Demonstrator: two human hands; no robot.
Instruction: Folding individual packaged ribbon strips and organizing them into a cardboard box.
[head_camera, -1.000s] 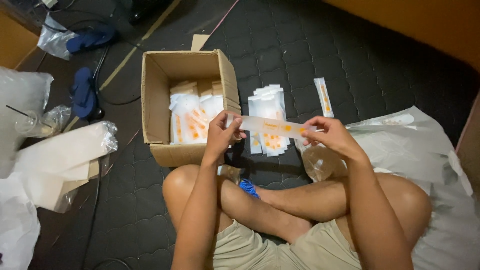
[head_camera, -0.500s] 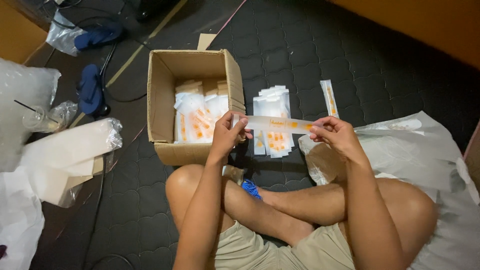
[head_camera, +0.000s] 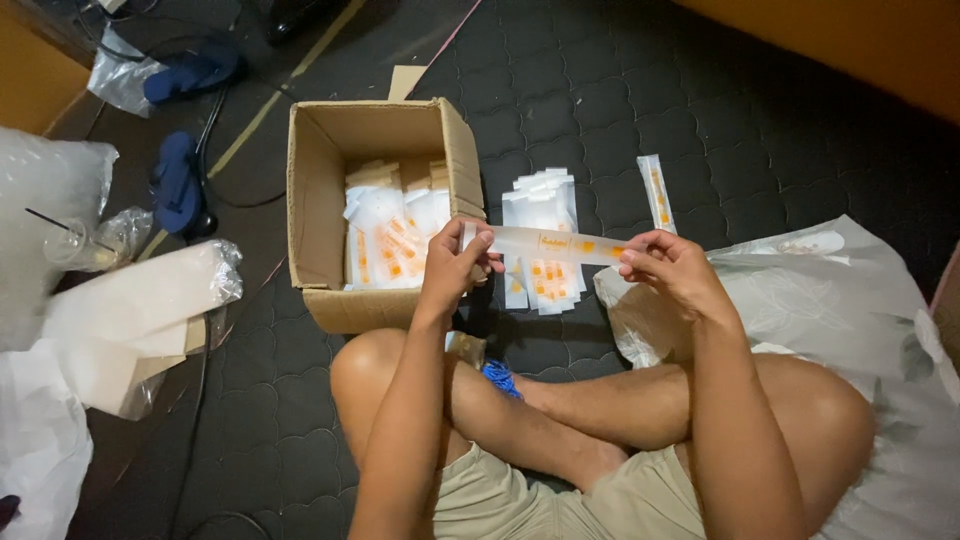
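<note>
Unmoved since before, both hands (head_camera: 455, 265) (head_camera: 670, 268) pinch the packet's (head_camera: 560, 245) ends.

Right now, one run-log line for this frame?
left hand: grips end of clear packet | right hand: grips other end | packet: level, over packet stack | cardboard box: open, part-filled

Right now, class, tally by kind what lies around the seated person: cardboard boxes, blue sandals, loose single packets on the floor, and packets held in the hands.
Cardboard box: 1
Blue sandals: 2
Loose single packet on the floor: 1
Held packet, between left hand and right hand: 1
Total: 5
</note>
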